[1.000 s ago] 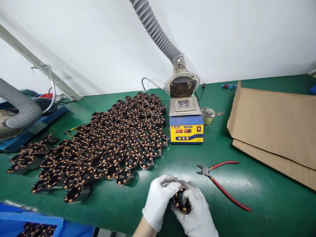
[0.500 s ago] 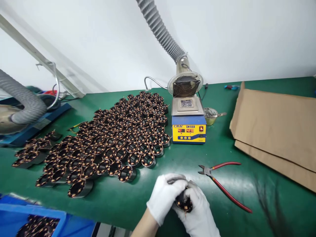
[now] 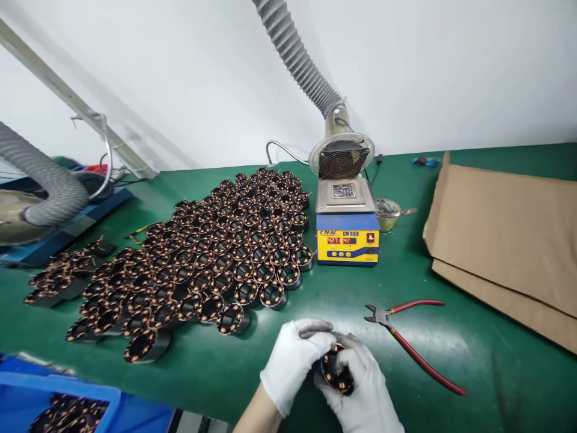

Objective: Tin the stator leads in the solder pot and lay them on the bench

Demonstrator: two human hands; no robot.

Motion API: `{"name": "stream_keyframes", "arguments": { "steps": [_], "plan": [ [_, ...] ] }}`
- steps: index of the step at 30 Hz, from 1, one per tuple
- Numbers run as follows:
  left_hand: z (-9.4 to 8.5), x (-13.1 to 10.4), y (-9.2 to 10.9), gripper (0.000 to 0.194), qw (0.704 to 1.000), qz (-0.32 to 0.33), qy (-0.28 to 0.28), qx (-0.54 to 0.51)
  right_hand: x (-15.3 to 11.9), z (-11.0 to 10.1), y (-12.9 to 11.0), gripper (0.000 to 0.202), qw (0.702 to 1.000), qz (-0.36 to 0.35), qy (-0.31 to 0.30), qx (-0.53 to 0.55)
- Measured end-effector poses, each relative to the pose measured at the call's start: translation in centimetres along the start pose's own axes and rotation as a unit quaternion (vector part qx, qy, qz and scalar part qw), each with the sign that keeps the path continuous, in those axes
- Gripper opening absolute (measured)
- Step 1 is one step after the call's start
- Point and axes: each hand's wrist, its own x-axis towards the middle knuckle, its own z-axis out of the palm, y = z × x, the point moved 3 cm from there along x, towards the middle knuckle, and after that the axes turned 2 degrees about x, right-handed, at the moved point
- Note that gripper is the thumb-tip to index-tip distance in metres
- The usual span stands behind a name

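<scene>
Both of my hands wear white gloves with greyed fingertips and meet low in the view over the green bench. My right hand (image 3: 367, 385) grips a motor stator (image 3: 331, 371), a dark ring with copper windings, with fingers reaching into its opening. A thin wire end sticks out at its lower edge. My left hand (image 3: 297, 361) closes its fingers on the stator's upper left rim; its fingertips are partly hidden. Right of my hands lie red-handled diagonal cutters (image 3: 383, 316), jaws pointing left.
Many similar stators (image 3: 232, 319) stand packed on the bench (image 3: 216, 367) to the left. A blue-and-yellow solder pot (image 3: 347, 240) sits ahead under an extraction hose (image 3: 297, 54), beside a small bowl (image 3: 386, 222). Cardboard (image 3: 500, 222) lies right; a blue bin (image 3: 58, 385) holds more stators.
The stator has tilted so that its open face shows more. My left hand has shifted slightly left along its rim, while the right keeps its grip. The whole view has moved a little.
</scene>
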Motion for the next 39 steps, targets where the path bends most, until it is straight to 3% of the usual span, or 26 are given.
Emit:
{"name": "stream_keyframes", "arguments": {
  "steps": [3,6,10,15,17,20,22,27,30,32,35,37,39],
  "plan": [
    [0.3,-0.4,-0.8,0.008,0.998,0.002,0.035,-0.048,0.1,0.0,-0.1,0.029,1.0,-0.011,0.006,0.004],
    [0.3,-0.7,-1.0,0.013,0.994,0.005,0.07,-0.081,0.3,-0.1,-0.3,0.023,1.0,-0.019,0.018,-0.002],
    [0.9,-0.7,-0.8,0.044,0.995,-0.006,0.068,-0.069,0.5,-0.2,-0.6,0.019,0.999,-0.032,0.026,-0.03],
    [1.8,1.0,-0.2,0.011,0.998,0.02,0.026,-0.049,0.2,0.0,-0.3,0.024,0.999,-0.027,0.033,-0.026],
    [1.5,1.7,0.0,0.013,0.997,0.023,0.02,-0.074,0.1,0.2,-0.2,0.022,0.999,-0.03,0.031,-0.028],
    [0.2,1.8,0.2,0.022,0.992,0.055,0.054,-0.099,-0.1,0.3,0.0,0.018,0.998,-0.035,0.025,-0.04],
    [-0.6,1.2,0.4,0.027,0.993,0.082,0.063,-0.053,-0.2,0.4,0.1,0.019,0.998,-0.028,0.021,-0.048],
    [-0.8,-1.1,0.8,0.017,0.973,0.158,-0.009,0.168,-0.4,0.4,0.5,0.024,0.999,-0.017,0.018,-0.037],
    [-1.9,-1.8,-0.2,0.025,0.973,0.122,0.051,0.187,-1.1,0.6,1.0,0.023,1.0,0.006,0.012,0.009],
    [-3.2,-2.0,-1.4,0.036,0.97,0.102,0.092,0.2,-1.9,0.8,1.4,0.035,0.998,0.04,0.016,0.037],
    [-5.3,-2.3,-3.9,0.032,0.956,0.126,0.088,0.251,-2.7,1.0,1.8,0.063,0.987,0.151,0.035,0.041],
    [-6.2,-2.6,-5.5,0.025,0.932,0.192,0.063,0.301,-2.5,1.0,2.0,0.063,0.963,0.259,0.019,0.067],
    [-6.5,-3.2,-6.4,0.022,0.879,0.318,0.046,0.352,-1.5,0.7,2.4,0.053,0.917,0.367,-0.026,0.155]
  ]
}}
